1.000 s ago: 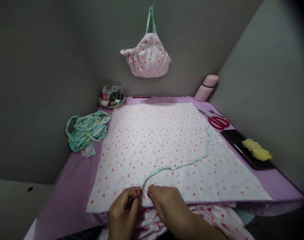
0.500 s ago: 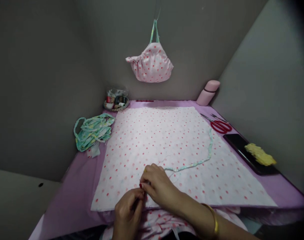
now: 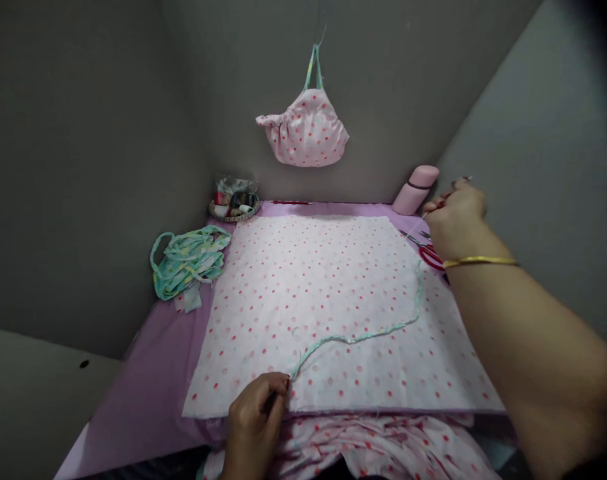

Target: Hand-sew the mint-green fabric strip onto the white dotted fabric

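Left hand (image 3: 256, 408): strip (image 3: 350, 341) pinched by fingers at near edge of cloth (image 3: 313, 280).
Right hand (image 3: 457, 217): thread (image 3: 416, 227) grasped by curled fingers, right of cloth.

Pale fabric (image 3: 308, 287) — red and pink dots, mint-green cord (image 3: 350, 340), lilac tablecloth (image 3: 148, 380), pink flask (image 3: 415, 191), gold bangle (image 3: 478, 261)

The cord (image 3: 350, 341) is matt cloth, the bangle (image 3: 478, 261) glossy metal, the bottle (image 3: 414, 193) smooth and perhaps plastic.
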`<act>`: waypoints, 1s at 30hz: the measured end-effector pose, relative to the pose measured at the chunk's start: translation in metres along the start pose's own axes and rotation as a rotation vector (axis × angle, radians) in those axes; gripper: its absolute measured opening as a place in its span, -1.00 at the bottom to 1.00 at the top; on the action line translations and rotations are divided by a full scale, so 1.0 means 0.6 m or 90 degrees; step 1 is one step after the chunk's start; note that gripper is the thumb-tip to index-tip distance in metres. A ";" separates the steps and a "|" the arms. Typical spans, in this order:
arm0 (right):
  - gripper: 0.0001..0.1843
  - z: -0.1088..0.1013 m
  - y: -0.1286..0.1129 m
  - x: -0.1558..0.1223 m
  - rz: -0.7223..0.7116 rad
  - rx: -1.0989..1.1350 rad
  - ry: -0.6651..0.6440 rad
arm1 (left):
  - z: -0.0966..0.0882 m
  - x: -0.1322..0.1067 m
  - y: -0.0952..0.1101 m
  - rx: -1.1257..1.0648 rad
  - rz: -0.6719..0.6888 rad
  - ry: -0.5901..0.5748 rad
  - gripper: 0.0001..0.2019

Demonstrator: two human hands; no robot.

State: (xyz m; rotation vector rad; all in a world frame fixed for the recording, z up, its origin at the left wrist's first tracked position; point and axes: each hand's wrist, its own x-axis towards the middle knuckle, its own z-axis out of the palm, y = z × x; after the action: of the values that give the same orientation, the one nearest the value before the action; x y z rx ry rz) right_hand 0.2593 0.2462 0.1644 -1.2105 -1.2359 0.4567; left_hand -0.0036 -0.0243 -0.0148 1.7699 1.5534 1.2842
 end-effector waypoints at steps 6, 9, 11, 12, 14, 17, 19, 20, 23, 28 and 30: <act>-0.80 0.038 0.029 -0.217 -0.081 -0.065 -0.537 | -0.006 -0.001 -0.007 0.022 0.000 -0.038 -0.85; -0.82 0.036 0.036 -0.322 -0.247 -0.151 -0.836 | -0.008 0.001 -0.004 0.015 -0.001 -0.047 -0.85; -0.73 0.031 0.039 -0.357 -0.296 -0.208 -0.882 | -0.007 0.001 -0.002 0.009 -0.007 -0.036 -0.84; -0.75 0.030 0.041 -0.366 -0.309 -0.233 -0.889 | -0.006 0.001 -0.002 0.007 -0.009 -0.031 -0.84; -0.89 0.031 0.046 -0.373 -0.321 -0.260 -0.889 | -0.004 0.001 -0.002 0.004 -0.011 -0.026 -0.84; -0.85 0.038 0.052 -0.363 -0.286 -0.190 -0.851 | -0.002 -0.001 -0.004 -0.003 -0.023 -0.022 -0.85; -0.84 0.043 0.055 -0.344 -0.216 -0.100 -0.791 | -0.003 -0.002 -0.005 0.002 -0.025 -0.024 -0.85; -0.85 0.045 0.056 -0.331 -0.177 -0.064 -0.752 | -0.003 -0.001 -0.005 0.007 -0.020 -0.029 -0.85; -0.83 0.046 0.059 -0.279 -0.079 -0.055 -0.609 | -0.006 0.002 -0.003 0.017 -0.006 -0.036 -0.85; -0.75 0.039 0.061 -0.195 -0.025 -0.168 -0.392 | -0.007 0.004 0.004 0.017 -0.005 -0.018 -0.84; -0.76 0.037 0.066 -0.173 -0.043 -0.197 -0.337 | -0.006 0.004 0.005 0.016 -0.004 -0.017 -0.84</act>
State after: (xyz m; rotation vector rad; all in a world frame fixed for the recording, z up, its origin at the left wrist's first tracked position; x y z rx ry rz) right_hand 0.2171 0.1856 0.0787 -1.3474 -1.8478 0.5712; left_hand -0.0053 -0.0238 -0.0099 1.7880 1.5663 1.2385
